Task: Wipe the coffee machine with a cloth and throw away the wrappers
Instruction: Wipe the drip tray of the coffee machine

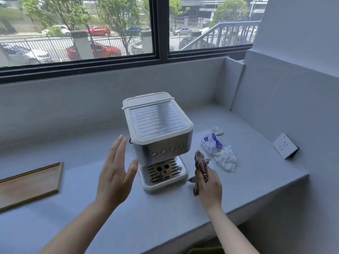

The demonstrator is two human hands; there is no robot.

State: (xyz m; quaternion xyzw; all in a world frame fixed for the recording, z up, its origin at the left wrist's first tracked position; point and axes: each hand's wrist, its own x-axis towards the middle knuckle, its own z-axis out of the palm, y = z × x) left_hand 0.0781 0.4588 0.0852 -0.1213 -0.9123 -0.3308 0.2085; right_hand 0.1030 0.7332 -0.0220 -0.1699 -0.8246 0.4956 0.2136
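Observation:
A white and steel coffee machine [159, 129] stands on the pale counter [73, 208], its drip tray facing me. My left hand [114, 175] hovers open just left of the machine, palm toward it, not touching it. My right hand [209, 187] is shut on a bunched brownish-grey cloth [200, 165] just right of the drip tray. Right of the machine lie the wrappers: a crumpled white and blue one [211, 143], a crumpled white one [226, 159] and a small white scrap [218, 131].
A wooden tray [29, 184] lies at the counter's left. A white wall socket [285, 145] sits on the right wall by the counter. A window ledge and wall run behind the machine. The counter's edge drops off at the front right.

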